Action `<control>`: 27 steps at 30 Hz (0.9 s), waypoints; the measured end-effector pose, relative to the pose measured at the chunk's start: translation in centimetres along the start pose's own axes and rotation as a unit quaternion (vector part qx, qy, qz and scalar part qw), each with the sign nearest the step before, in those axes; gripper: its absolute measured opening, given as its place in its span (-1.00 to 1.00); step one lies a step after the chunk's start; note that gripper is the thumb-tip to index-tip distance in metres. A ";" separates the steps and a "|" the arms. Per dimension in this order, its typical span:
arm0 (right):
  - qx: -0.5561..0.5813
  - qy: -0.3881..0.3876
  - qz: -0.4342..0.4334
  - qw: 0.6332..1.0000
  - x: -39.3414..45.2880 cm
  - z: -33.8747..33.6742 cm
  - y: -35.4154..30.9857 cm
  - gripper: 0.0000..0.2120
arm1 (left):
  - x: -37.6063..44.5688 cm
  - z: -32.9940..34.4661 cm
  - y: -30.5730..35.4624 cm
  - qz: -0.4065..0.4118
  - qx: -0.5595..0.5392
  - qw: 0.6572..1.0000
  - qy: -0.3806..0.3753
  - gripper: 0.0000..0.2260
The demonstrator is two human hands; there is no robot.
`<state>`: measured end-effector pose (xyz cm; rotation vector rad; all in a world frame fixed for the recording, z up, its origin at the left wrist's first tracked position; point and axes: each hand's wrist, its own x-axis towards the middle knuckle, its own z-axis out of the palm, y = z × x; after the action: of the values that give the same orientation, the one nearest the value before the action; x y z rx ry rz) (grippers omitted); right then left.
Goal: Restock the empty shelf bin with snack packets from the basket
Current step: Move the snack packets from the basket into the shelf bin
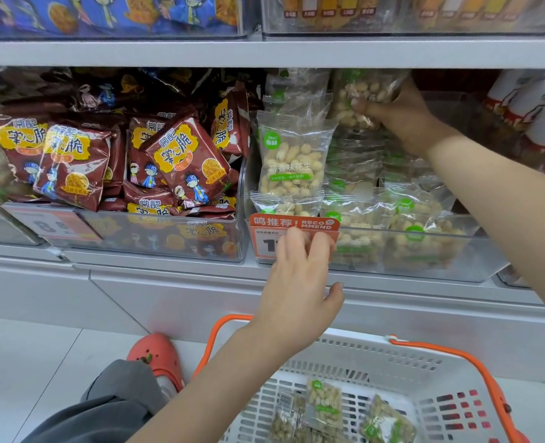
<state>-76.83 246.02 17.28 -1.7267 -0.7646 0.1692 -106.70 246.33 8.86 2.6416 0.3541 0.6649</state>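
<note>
A clear shelf bin (476,251) holds several see-through peanut packets with green labels; one packet (293,155) stands upright at its front left. My right hand (405,113) is high at the back of the bin, shut on a peanut packet (357,97). My left hand (300,282) rests against the bin's front, fingers spread over the orange price tag (293,223), holding nothing. Below, a white basket (376,356) with orange handles contains a few more peanut packets (324,404).
A neighbouring clear bin (156,247) to the left is full of dark red snack bags. Red and white packs (527,107) sit to the right. Blue bags fill the shelf above. My knee and an orange clog (159,356) are beside the basket on the tiled floor.
</note>
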 end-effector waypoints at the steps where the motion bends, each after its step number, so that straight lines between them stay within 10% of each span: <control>1: -0.003 0.005 0.003 1.000 0.4 -0.1 0.1 0.19 | 0.0 0.0 0.1 -0.001 -0.002 1.000 0.001 -0.70; 6: -0.043 -0.058 0.024 0.997 2.6 0.1 0.0 -0.14 | 0.1 0.2 0.0 -0.001 0.005 1.000 0.005 -0.69; 12: -0.072 -0.137 0.065 0.986 3.0 0.3 -0.3 0.23 | 0.0 0.6 0.0 -0.001 0.003 1.000 0.017 -0.69; 22: 0.042 0.053 0.057 0.996 2.3 0.6 0.5 0.13 | 0.0 0.7 0.0 -0.003 0.009 1.000 0.016 -0.69; 27: -0.092 -0.077 0.053 0.991 5.2 -0.4 1.9 0.21 | 0.0 0.7 -0.1 0.000 0.014 1.000 0.016 -0.70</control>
<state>-71.91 248.47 17.12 -1.9471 -0.8232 0.3159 -106.36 246.16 8.25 2.6603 0.3749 0.7075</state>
